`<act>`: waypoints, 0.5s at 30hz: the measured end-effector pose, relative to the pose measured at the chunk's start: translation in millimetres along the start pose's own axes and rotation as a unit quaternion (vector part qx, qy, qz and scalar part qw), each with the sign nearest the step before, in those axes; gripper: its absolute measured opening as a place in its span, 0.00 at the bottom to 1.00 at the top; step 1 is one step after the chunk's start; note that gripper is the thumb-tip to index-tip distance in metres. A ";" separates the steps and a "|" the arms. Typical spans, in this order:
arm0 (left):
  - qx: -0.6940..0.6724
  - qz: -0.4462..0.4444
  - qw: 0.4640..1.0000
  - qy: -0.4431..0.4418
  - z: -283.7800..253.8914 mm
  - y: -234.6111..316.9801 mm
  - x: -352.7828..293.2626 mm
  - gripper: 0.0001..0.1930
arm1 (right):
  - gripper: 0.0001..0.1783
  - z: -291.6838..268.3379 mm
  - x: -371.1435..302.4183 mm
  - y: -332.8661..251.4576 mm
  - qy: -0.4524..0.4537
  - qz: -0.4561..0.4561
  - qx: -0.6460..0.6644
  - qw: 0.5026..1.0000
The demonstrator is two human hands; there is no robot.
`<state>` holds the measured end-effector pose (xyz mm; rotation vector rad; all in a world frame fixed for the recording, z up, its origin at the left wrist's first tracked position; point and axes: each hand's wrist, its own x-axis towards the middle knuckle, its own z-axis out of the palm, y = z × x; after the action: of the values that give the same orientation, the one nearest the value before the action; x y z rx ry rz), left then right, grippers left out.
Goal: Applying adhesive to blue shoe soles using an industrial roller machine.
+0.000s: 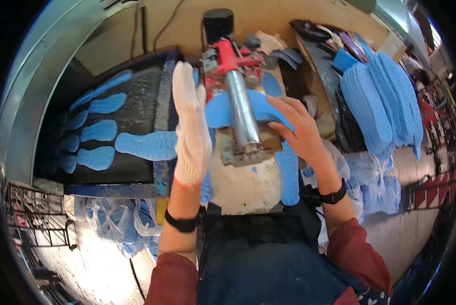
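A curved blue foam insole (269, 108) lies across the machine, passing behind a shiny metal cylinder (243, 114) that hides its middle. My bare right hand (301, 129) grips the insole's right end, fingers on top and thumb below. On the other side, my left hand (192, 129) wears a white knit glove. Its fingers are stretched out, pointing away from me, close to the insole's left end; whether it touches the insole I cannot tell. Red metal parts (227, 56) hold the cylinder above a pale worn board (244, 190). Another blue insole (289, 175) rests along the board's right edge.
To the left, several blue insoles (98, 130) lie spread on a dark surface (139, 96). A thick stack of blue insoles (365, 107) occupies the right-hand table. Clear plastic bags (111, 216) of blue pieces sit low on the left, with more bags (372, 178) on the right.
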<state>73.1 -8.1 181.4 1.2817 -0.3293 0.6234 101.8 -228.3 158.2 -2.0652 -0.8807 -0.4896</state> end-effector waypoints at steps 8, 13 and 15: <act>0.081 -0.141 0.979 -0.127 -61.9 -62.0 -12.8 0.36 | 0.22 21.1 -129.1 51.9 0.061 0.379 -0.058 0.922; 0.059 -0.235 0.965 -0.102 -78.5 -48.3 -67.6 0.29 | 0.45 54.5 -169.4 66.8 -0.102 0.378 -0.253 0.885; 0.022 -0.300 0.953 -0.041 -74.3 -23.2 -86.3 0.28 | 0.44 54.7 -167.2 70.3 -0.051 0.339 -0.272 0.899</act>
<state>10.5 38.0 95.0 1.3647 0.0168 0.0594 41.3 -282.9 -12.9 -2.7415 -0.0124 -0.2512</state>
